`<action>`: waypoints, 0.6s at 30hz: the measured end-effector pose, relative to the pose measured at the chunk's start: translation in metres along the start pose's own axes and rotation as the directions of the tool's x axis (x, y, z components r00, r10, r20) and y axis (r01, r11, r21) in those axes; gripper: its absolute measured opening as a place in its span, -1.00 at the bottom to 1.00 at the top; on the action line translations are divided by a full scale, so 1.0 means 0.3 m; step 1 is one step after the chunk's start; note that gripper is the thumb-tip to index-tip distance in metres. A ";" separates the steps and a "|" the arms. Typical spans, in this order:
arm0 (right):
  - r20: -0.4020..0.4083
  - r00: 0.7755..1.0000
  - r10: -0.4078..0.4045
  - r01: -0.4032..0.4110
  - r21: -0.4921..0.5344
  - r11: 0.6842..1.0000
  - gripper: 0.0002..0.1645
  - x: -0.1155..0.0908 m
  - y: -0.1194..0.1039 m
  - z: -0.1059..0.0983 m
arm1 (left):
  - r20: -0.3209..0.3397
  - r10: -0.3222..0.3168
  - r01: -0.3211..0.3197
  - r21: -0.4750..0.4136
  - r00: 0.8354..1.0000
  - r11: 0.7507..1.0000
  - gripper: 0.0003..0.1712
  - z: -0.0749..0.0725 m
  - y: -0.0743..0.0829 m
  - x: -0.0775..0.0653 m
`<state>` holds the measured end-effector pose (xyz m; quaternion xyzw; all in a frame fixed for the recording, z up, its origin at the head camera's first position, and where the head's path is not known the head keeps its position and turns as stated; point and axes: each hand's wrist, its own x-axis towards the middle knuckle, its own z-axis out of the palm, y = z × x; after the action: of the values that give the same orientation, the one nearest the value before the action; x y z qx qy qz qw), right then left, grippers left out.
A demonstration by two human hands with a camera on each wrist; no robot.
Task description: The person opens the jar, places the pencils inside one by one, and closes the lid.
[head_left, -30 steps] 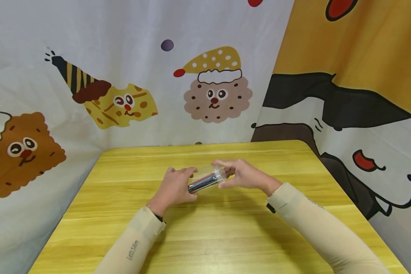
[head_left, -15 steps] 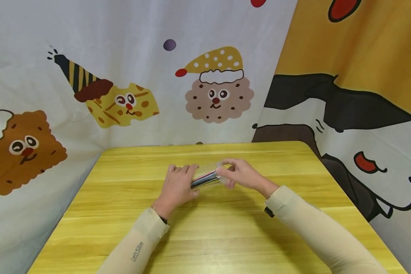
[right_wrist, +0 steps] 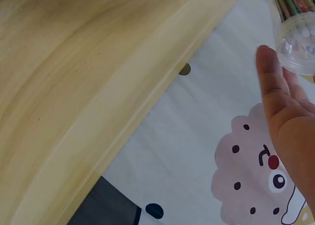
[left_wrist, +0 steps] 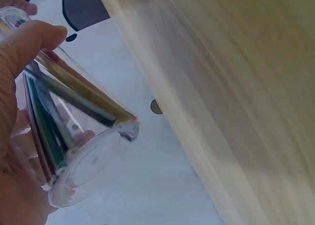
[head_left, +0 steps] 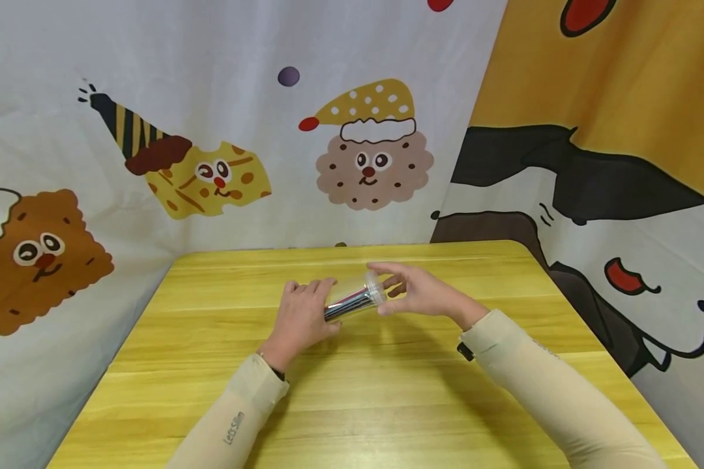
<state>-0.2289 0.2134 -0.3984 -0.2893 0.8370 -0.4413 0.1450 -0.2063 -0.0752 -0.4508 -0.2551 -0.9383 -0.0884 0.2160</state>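
Note:
My left hand [head_left: 301, 317] grips a clear plastic tube [head_left: 349, 303] tilted above the table, its capped end up toward the right. In the left wrist view, the thumb [left_wrist: 37, 42] lies across the tube's side and the clear round base [left_wrist: 91, 168] points down. Several slim coloured sticks [left_wrist: 81, 89], pencil-like, lean inside. At the other end is a ribbed clear lid [head_left: 375, 288]. Around it, my right hand [head_left: 425, 294] has its fingers and thumb spread loosely. The right wrist view has the thumb straight beside the lid [right_wrist: 295, 45].
Under both hands is a yellow wood-grain table [head_left: 352, 404]. Behind its far edge hangs a white curtain [head_left: 223, 58] printed with cartoon biscuits. An orange, black and white printed part [head_left: 592, 98] fills the right side.
Half a second ago the right fingers were closed round the lid; now they are spread apart at it, much as one second ago. The left hand keeps its grip on the tube.

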 end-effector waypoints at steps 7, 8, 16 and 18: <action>-0.024 0.999 0.024 -0.025 -0.035 0.999 0.05 -0.003 0.002 0.005 | 0.029 -0.003 0.003 0.010 1.000 1.000 0.05 -0.003 0.002 0.002; -0.028 0.999 0.038 -0.039 -0.047 0.998 0.04 -0.003 0.003 0.008 | 0.032 -0.002 0.002 0.008 0.999 1.000 0.05 -0.003 0.001 0.002; -0.031 0.996 0.079 -0.081 -0.091 0.993 -0.03 0.002 0.021 0.038 | 0.044 0.004 -0.005 0.029 0.999 1.000 0.05 0.004 -0.005 -0.008; -0.041 0.995 0.091 -0.093 -0.067 0.993 -0.08 0.003 0.022 0.043 | 0.038 0.006 -0.007 0.029 0.999 1.000 0.05 0.004 -0.004 -0.008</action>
<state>-0.2255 0.2073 -0.4111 -0.2469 0.8667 -0.4104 0.1392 -0.2055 -0.0770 -0.4529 -0.2567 -0.9426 -0.0694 0.2021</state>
